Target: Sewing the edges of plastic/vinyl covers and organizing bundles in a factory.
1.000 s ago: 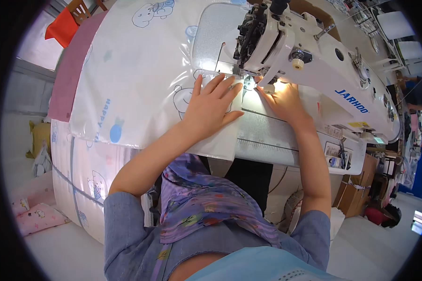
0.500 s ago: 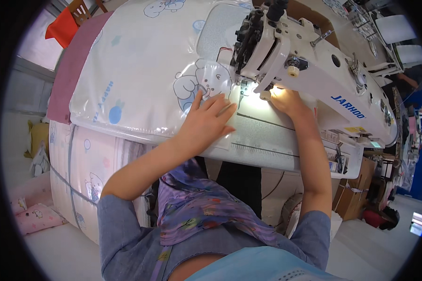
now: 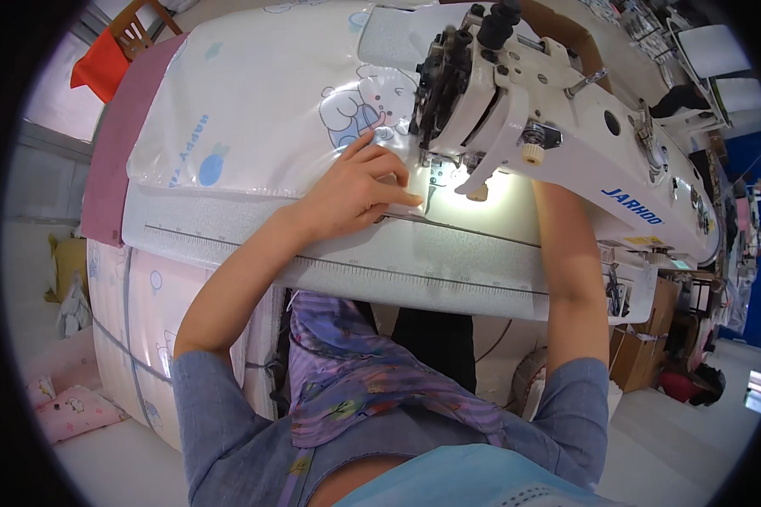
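Observation:
A glossy white plastic-covered sheet (image 3: 254, 118) with cartoon animal prints lies across the sewing machine table (image 3: 254, 221). My left hand (image 3: 355, 188) rests on the sheet close to its near edge. One finger stretches away from me over the print, the others are bent, and the thumb points right, toward the needle area. The white sewing machine (image 3: 558, 135) has its lit presser foot (image 3: 431, 173) just right of that thumb. My right forearm (image 3: 569, 253) reaches beneath the machine's arm, which hides my right hand and whatever it touches.
A ruler scale (image 3: 431, 277) runs along the table's near edge. Strapped printed bundles (image 3: 156, 313) stand below on the left. A chair with an orange cloth (image 3: 106, 66) is at the far left. Cardboard boxes (image 3: 638, 355) are at the right.
The sheet's near edge has shifted away from me, baring more of the ruler. My left hand's fingers have bent more. My right hand has gone from beside the needle to behind the machine's arm.

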The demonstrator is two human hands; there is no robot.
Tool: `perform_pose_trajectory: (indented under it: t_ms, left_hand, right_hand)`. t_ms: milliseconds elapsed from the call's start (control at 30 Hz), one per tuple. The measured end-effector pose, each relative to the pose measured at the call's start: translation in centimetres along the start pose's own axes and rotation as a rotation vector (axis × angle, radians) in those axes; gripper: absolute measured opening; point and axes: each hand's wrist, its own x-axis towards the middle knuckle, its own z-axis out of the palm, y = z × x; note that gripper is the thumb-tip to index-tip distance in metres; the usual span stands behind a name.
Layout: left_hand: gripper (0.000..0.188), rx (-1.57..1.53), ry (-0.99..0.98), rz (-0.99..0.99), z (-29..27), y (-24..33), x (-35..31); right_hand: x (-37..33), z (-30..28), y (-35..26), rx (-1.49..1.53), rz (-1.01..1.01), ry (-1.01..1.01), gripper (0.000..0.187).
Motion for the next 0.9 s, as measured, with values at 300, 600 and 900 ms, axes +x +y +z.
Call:
perform_pose_trajectory:
  t_ms: [300,600,900]
  left_hand:
    - [0.032,-0.089,0.046,0.016,-0.7,-4.2,3.0]
    - [0.015,0.085,0.43,-0.157,-0.8,-3.0,1.8]
    - [0.023,0.159,0.322,-0.349,-0.4,-3.7,1.1]
  right_hand:
    - [0.6,1.9,3.2,0.056,0.038,0.129,0.057]
    - [-1.8,3.6,4.7,0.125,0.002,0.252,0.053]
    - [-10.5,-1.4,1.7,0.422,0.049,-0.294,0.045]
